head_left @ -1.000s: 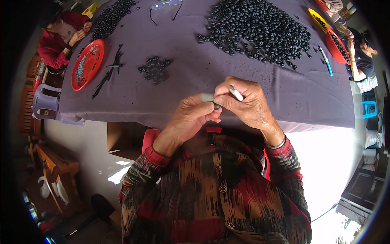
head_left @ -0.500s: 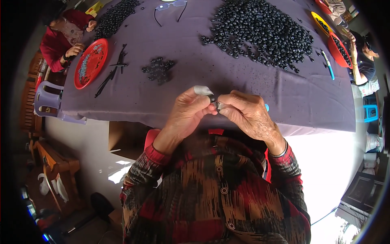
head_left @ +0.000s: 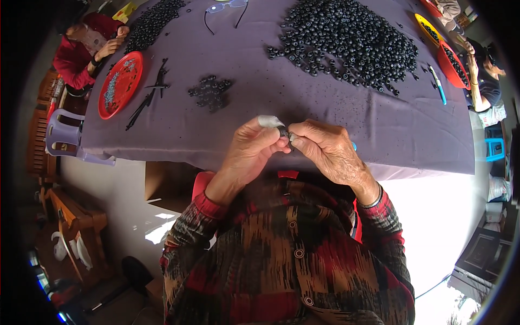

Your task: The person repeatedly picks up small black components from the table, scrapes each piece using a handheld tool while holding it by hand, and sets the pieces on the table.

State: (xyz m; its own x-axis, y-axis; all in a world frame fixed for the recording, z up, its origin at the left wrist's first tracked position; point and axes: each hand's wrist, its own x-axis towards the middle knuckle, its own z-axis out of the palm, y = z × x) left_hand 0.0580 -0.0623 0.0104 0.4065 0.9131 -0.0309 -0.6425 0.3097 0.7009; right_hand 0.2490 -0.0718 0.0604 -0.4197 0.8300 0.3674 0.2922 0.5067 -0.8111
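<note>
Spreads out as a desk (head_left: 162, 135) draped in dull purple cloth. Carries a broad heap of small round black beads (head_left: 349, 46) right of centre, a narrower black pile (head_left: 154, 24) far left, blue-rimmed eyeglasses (head_left: 227, 5) between. Holds a small black bead cluster (head_left: 210, 93), crossed thin black rods (head_left: 156, 86) and a rounded red plastic tray (head_left: 128, 89) toward the left, a blue-and-white pen (head_left: 437, 85), red bowl (head_left: 445, 67) and yellow dish (head_left: 421, 19) at right.

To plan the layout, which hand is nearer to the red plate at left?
Left: the left hand is right of the red plate, nearer the body; the right hand is farther right.
</note>
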